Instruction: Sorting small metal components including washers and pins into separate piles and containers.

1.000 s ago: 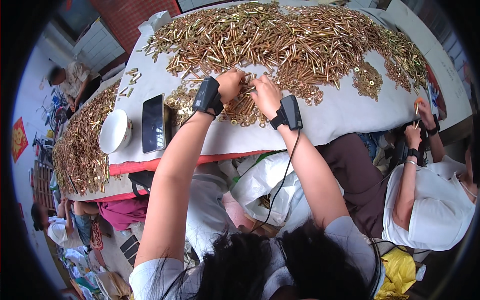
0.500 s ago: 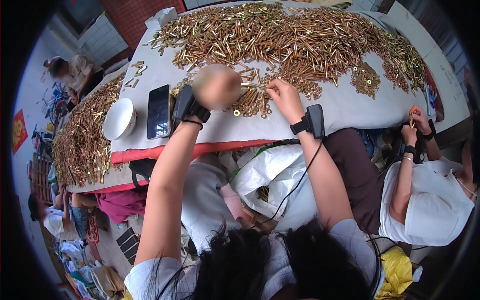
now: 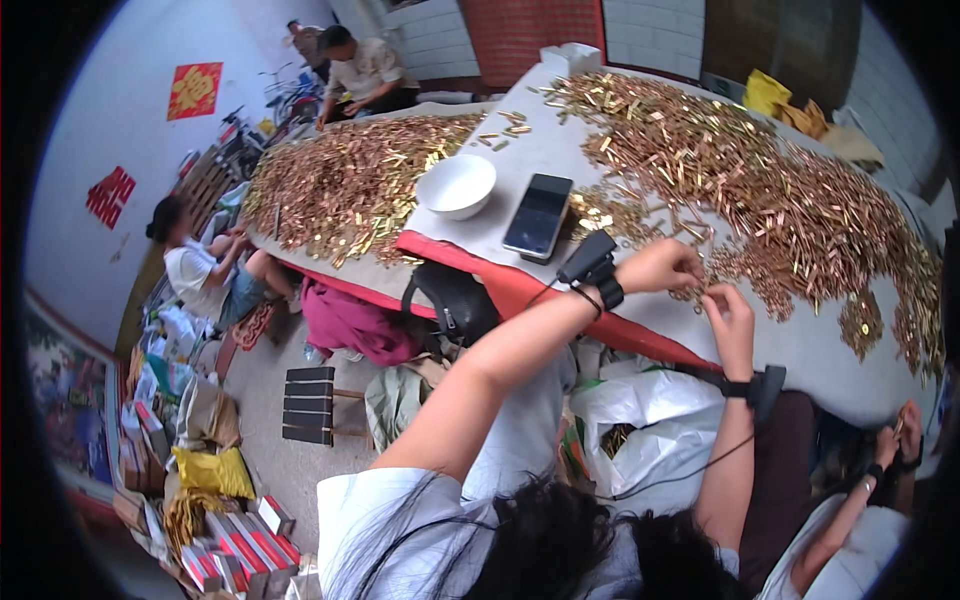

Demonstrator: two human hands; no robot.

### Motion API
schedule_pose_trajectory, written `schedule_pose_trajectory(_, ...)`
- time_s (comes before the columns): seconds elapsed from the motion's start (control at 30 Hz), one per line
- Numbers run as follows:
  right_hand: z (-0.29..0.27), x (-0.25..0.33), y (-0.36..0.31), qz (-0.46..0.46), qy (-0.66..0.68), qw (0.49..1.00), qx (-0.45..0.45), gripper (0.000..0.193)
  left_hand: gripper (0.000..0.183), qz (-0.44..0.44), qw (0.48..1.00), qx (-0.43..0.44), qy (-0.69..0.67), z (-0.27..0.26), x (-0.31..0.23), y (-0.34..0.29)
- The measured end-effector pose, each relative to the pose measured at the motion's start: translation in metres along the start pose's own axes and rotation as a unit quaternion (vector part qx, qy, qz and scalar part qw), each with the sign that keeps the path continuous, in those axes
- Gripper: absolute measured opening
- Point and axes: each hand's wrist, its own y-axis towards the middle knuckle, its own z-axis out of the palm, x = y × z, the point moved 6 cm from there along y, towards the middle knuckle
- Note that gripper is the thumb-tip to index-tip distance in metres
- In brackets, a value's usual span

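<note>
My left hand (image 3: pixel 662 266) is over the near side of the grey-white table (image 3: pixel 640 310), its fingers curled beside a scatter of small ring washers (image 3: pixel 745 262). My right hand (image 3: pixel 730 315) is just to its right and nearer to me, thumb and fingertips pinched together by the washers. Whatever lies in either set of fingers is too small to make out. Beyond my hands spreads a big heap of slim brass-coloured metal tubes (image 3: pixel 800 220). A smaller pile of washers (image 3: pixel 610 215) lies between the phone and the heap.
A phone (image 3: pixel 540 215) and a white bowl (image 3: pixel 457 187) stand left of my hands. Another metal heap (image 3: pixel 350 185) covers the adjoining table, where two people sit. A co-worker's hands (image 3: pixel 895 440) are at lower right. Below the table edge sits a white plastic sack (image 3: pixel 650 405).
The view has swung left, so the table and my hands appear further right. A thin metal piece seen earlier at my right fingertips can no longer be made out.
</note>
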Motion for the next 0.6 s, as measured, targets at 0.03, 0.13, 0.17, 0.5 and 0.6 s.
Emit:
schedule_pose_trajectory(0.03, 0.012, -0.007, -0.002, 0.017, 0.055, 0.998, 0.008, 0.008, 0.011, -0.055, 0.990, 0.001, -0.130, -0.001, 0.008, -0.008)
schedule_pose_trajectory(0.13, 0.026, -0.008, -0.006, 0.039, 0.157, 0.987, 0.009, 0.018, 0.014, -0.110, 0.965, -0.027, -0.236, 0.001, 0.020, -0.020)
schedule_pose_trajectory(0.17, 0.026, -0.007, -0.008, 0.050, 0.205, 0.978, -0.003, 0.024, 0.016, -0.130, 0.953, -0.036, -0.272, 0.006, 0.022, -0.022)
schedule_pose_trajectory(0.5, 0.027, -0.011, -0.011, -0.031, -0.029, 0.999, -0.020, 0.035, 0.016, -0.130, 0.943, -0.039, -0.304, 0.032, 0.035, -0.021)
schedule_pose_trajectory(0.6, 0.026, -0.016, -0.007, 0.001, -0.010, 1.000, -0.016, 0.032, 0.015, -0.165, 0.931, -0.061, -0.320, 0.025, 0.035, -0.027)
